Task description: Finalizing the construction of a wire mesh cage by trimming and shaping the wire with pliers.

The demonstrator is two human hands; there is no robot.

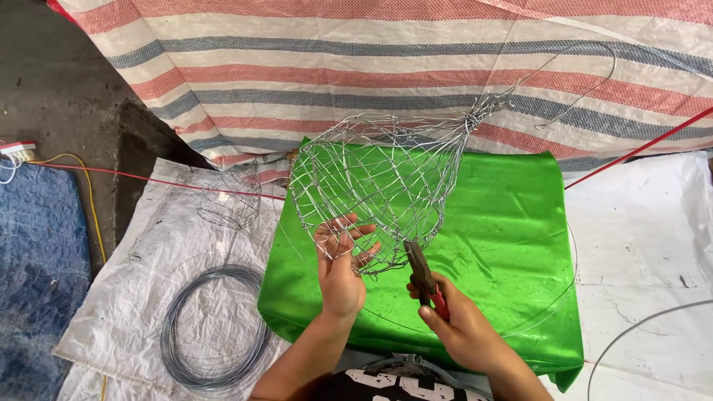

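Two hands: wire basket (pixel 379 186), pliers (pixel 422 276).

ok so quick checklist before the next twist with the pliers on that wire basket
1. Left hand has hold of the wire mesh basket: ok, fingers hooked through the rim mesh.
2. Right hand grips the red-handled pliers: ok, handles closed in the fist.
3. Plier tips meet the basket's lower edge: ok, though whether they pinch a wire cannot be told.
4. Basket rests over the green cloth: ok.
5. Spare coil of wire within reach: ok, lying on the white sack at the left.
6. Long wire handle loop free of snags: cannot tell.
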